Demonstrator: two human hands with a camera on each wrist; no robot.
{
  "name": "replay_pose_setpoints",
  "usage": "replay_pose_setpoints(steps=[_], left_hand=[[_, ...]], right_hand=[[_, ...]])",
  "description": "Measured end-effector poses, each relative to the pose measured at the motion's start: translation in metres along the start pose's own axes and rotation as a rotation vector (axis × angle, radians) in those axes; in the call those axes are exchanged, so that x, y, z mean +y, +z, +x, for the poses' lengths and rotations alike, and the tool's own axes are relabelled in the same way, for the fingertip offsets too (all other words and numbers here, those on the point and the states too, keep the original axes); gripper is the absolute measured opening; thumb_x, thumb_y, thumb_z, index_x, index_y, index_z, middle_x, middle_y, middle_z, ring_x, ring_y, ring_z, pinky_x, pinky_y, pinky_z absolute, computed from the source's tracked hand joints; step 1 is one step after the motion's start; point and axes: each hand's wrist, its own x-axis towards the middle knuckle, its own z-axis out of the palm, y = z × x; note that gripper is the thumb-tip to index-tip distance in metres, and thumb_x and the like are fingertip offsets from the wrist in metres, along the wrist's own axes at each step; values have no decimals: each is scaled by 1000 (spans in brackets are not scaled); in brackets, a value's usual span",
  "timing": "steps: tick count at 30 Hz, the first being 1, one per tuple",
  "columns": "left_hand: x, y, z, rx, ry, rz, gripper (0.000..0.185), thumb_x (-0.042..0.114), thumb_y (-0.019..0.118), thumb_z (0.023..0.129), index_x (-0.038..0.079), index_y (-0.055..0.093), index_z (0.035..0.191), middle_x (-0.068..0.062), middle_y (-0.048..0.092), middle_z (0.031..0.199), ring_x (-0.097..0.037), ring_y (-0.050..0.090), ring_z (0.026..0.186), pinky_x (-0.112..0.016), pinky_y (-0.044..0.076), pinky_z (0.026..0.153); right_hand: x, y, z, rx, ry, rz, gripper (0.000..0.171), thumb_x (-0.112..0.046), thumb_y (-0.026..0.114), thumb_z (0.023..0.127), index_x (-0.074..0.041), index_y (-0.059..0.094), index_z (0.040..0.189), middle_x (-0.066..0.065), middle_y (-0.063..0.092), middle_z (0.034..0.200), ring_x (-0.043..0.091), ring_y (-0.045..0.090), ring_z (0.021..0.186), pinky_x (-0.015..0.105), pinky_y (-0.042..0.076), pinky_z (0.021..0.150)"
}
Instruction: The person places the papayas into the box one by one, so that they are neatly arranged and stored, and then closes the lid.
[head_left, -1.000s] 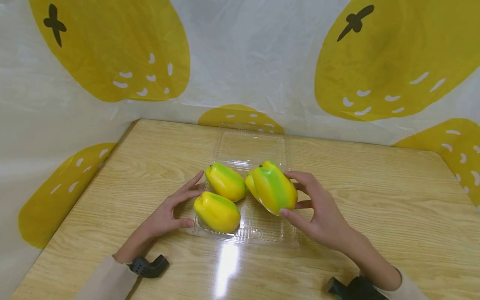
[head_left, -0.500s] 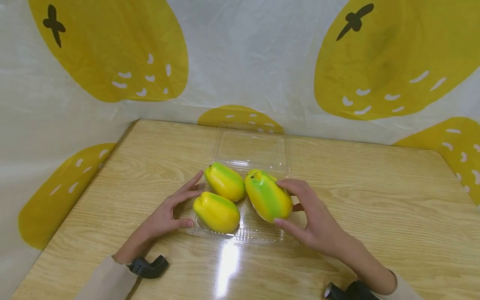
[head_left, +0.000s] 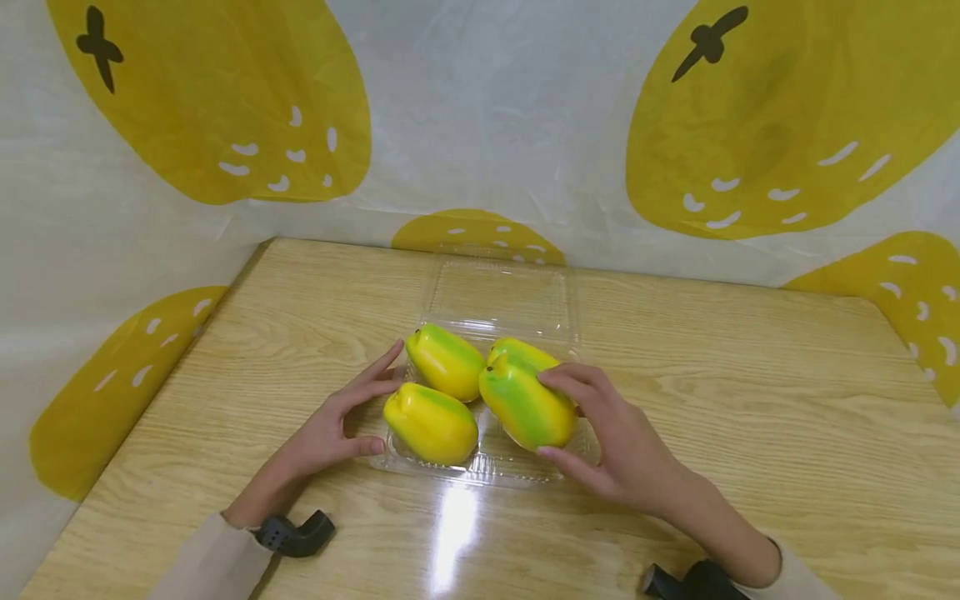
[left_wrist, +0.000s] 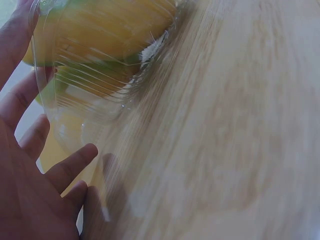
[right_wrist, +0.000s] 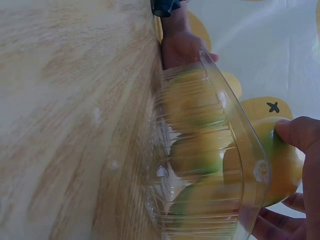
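While the right hand [head_left: 615, 433] curls its fingers round a green-yellow mango [head_left: 525, 404], that fruit sits low over the right side of the clear plastic box [head_left: 480, 475] on the desk [head_left: 750, 417]. Two more mangoes [head_left: 431, 421] lie inside, and the left hand [head_left: 333, 421] rests with relaxed fingers against the box's left edge.
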Motion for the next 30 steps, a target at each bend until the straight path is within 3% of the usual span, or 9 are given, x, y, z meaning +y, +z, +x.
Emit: replay_pose_setpoints(steps=[3, 7, 11, 15, 23, 30], left_hand=[[0, 0, 0, 1, 2, 2, 64, 20, 79, 79, 12, 52, 137, -6, 12, 160, -32, 20, 142, -62, 7, 108], [3, 1, 1, 5, 8, 8, 65, 16, 79, 78, 10, 52, 137, -10, 11, 159, -39, 22, 140, -54, 8, 111], [17, 1, 5, 8, 17, -5, 61, 15, 77, 80, 7, 53, 135, -19, 12, 157, -45, 21, 138, -62, 8, 108], [30, 0, 8, 6, 16, -15, 57, 17, 76, 83, 6, 54, 134, -25, 13, 155, -46, 22, 137, -70, 8, 103], [5, 0, 2, 2, 10, -2, 64, 17, 78, 79, 9, 52, 137, -11, 11, 159, -40, 24, 139, -67, 7, 105], [2, 0, 1, 0, 11, -7, 65, 17, 79, 79, 11, 52, 137, -8, 11, 160, -31, 27, 140, -65, 7, 106]], right_hand=[[0, 2, 1, 13, -33, -37, 61, -46, 56, 93, -2, 45, 135, 12, 47, 130, 26, 55, 111, 25, 44, 97], [-1, 3, 1, 4, -39, -50, 61, -45, 56, 93, -2, 46, 134, 12, 47, 129, 26, 55, 110, 31, 48, 92], [-1, 4, 0, -27, -10, -56, 61, -48, 55, 93, -4, 45, 135, 10, 47, 130, 25, 54, 111, 42, 51, 88], [-1, 6, 0, -41, -11, -64, 61, -49, 55, 93, -6, 46, 136, 10, 47, 130, 24, 54, 111, 42, 52, 86], [1, 8, -1, -29, -58, -72, 59, -46, 57, 92, -7, 47, 136, 8, 47, 130, 21, 52, 112, 25, 44, 95], [2, 8, -1, -46, -61, -71, 57, -45, 58, 93, -9, 48, 136, 7, 47, 129, 19, 51, 112, 33, 50, 87]])
